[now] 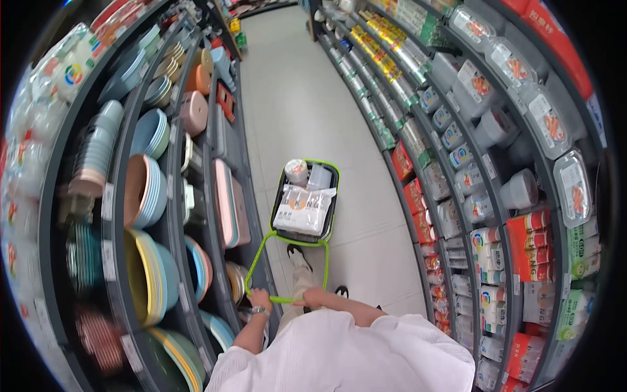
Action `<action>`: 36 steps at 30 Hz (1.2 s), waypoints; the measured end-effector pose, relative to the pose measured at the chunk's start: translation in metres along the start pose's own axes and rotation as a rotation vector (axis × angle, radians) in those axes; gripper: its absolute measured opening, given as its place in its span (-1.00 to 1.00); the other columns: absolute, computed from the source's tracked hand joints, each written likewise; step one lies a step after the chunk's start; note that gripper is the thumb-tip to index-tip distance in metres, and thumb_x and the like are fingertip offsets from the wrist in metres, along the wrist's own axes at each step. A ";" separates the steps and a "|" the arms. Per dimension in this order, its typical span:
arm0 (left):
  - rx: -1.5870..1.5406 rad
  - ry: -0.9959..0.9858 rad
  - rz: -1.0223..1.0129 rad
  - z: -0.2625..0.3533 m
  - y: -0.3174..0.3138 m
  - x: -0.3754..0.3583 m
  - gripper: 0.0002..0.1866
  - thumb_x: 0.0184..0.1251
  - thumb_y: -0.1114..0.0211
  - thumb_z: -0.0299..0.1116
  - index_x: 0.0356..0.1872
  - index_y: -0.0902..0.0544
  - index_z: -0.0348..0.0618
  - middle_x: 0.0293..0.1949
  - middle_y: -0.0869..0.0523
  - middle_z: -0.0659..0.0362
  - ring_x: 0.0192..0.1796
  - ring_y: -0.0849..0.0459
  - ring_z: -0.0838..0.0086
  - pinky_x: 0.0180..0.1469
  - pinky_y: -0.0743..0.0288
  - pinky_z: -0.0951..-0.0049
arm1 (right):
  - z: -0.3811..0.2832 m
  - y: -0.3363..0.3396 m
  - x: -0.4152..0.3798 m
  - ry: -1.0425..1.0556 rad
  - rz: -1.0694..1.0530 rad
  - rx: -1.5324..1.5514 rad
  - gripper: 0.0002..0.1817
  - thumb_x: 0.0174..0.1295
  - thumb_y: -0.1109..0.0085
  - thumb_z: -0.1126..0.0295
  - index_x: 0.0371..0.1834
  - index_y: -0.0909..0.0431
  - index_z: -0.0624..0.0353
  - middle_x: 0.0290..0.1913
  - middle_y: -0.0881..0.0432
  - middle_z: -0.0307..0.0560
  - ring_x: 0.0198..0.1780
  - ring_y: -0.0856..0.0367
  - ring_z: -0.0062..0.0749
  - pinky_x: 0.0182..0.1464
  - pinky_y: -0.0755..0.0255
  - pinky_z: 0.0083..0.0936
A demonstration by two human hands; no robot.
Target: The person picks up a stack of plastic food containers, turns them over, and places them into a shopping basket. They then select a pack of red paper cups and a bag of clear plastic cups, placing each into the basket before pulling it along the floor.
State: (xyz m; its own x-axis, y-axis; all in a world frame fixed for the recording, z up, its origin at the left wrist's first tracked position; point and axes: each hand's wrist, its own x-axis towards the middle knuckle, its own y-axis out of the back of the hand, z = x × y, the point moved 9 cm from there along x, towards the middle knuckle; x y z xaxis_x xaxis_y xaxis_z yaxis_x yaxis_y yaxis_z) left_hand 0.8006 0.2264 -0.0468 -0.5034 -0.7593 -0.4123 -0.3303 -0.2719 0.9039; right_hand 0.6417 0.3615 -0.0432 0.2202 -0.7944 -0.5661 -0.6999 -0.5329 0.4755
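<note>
Both hands are gripping the green handle [285, 299] of a shopping basket [333, 196] that is rolling on the floor [294, 98] of a shop aisle. The left hand [259, 299] is closing around the left end of the crossbar, with a watch [260, 311] sitting on its wrist, and the right hand [312, 297] is wrapping around the right end, so the two are sitting a little apart on the same bar. The handle is running up from the hands in two thin green arms to the basket, which is standing ahead of the person in the middle of the aisle, between the two rows of shelves. Inside the basket a large white bag [302, 210] is lying on top, and a round tub [296, 171] and a clear box [319, 176] are sitting behind it at the far end. One shoe [297, 253] is showing under the near edge of the basket, and another shoe [341, 291] is peeking out just beside the right forearm. On the left, the shelves are carrying stacks of coloured basins [147, 186] and bowls. On the right, the shelves are holding packets [530, 245] and clear lidded boxes [545, 121]. The person is wearing a white top [353, 356].
</note>
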 end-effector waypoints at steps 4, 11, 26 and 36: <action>-0.020 -0.003 -0.070 -0.004 0.017 0.058 -0.79 0.29 -0.26 -0.38 -0.10 -0.74 -0.11 0.03 -0.70 0.00 0.23 -0.57 0.06 0.19 -0.45 -0.10 | 0.017 0.026 0.048 -0.016 -0.055 -0.020 0.07 0.23 0.25 -0.62 -0.40 -0.75 0.36 -0.31 -0.73 0.30 -0.21 -0.71 0.20 -0.08 -0.55 0.01; -0.077 -0.185 -0.028 0.038 0.112 0.191 -0.78 0.27 -0.23 -0.40 -0.10 -0.71 -0.12 -0.02 -0.73 0.01 0.18 -0.59 0.04 0.12 -0.47 -0.14 | 0.067 0.149 0.093 -0.098 0.061 -0.011 0.06 0.22 0.22 -0.63 -0.40 -0.75 0.34 -0.31 -0.72 0.31 -0.21 -0.69 0.26 -0.07 -0.56 0.02; -0.050 -0.363 -0.157 0.175 0.186 0.346 -0.73 0.16 -0.27 -0.33 -0.12 -0.74 -0.09 -0.16 -0.82 0.00 -0.04 -0.76 -0.05 -0.04 -0.59 -0.06 | 0.181 0.348 0.066 -0.224 0.179 -0.080 0.03 0.20 0.15 -0.62 -0.44 -0.75 0.34 -0.36 -0.72 0.29 -0.23 -0.70 0.25 -0.05 -0.59 0.00; -0.066 -0.351 -0.344 0.230 0.209 0.451 -0.67 0.19 -0.33 -0.13 -0.16 -0.79 -0.15 -0.16 -0.81 -0.12 -0.03 -0.79 -0.07 -0.01 -0.67 -0.08 | 0.271 0.442 0.108 -0.052 0.185 -0.073 0.00 0.26 0.18 -0.57 -0.47 -0.75 0.31 -0.36 -0.73 0.28 -0.25 -0.71 0.24 -0.13 -0.59 0.03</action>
State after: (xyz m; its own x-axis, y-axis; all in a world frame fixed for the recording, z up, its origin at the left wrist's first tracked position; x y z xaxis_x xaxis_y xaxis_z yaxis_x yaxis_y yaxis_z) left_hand 0.3209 -0.0374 -0.0697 -0.6166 -0.3771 -0.6911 -0.4788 -0.5173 0.7093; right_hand 0.1719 0.1192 -0.0771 0.0559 -0.8656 -0.4977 -0.6738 -0.4005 0.6209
